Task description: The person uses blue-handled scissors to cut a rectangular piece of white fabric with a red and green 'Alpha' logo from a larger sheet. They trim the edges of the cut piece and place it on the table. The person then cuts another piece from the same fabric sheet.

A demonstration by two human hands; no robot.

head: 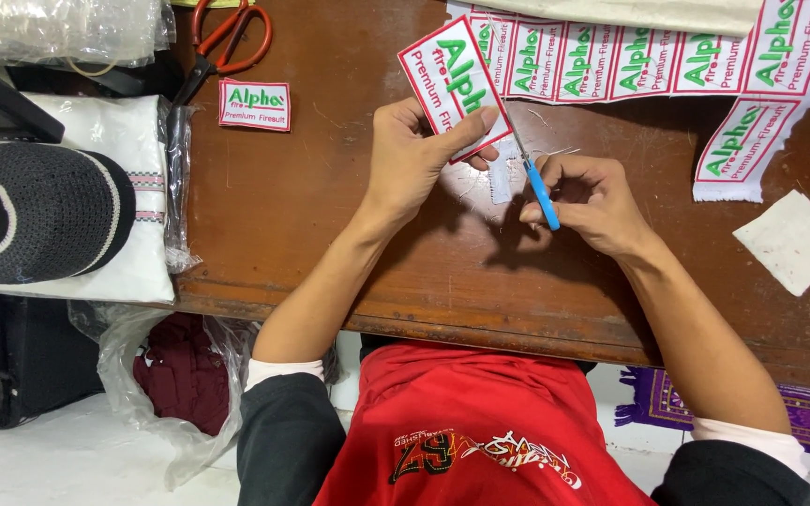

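My left hand (414, 155) pinches a white cloth patch (450, 80) with a red border and green lettering, tilted above the brown wooden table (330, 215). My right hand (592, 201) grips small blue-handled scissors (541, 192), whose blades reach up along the patch's right edge. A narrow white offcut (501, 178) lies on the table between my hands. A strip of several uncut matching patches (630, 61) runs along the far edge to the right. One cut patch (254, 105) lies flat at the left of the table.
Red-handled scissors (222, 47) lie at the far left. A black knitted cap (35, 211) rests on folded white cloth in plastic (142, 141). A white cloth square (789, 242) sits at right. A plastic bag with dark red fabric (180, 375) lies on the floor.
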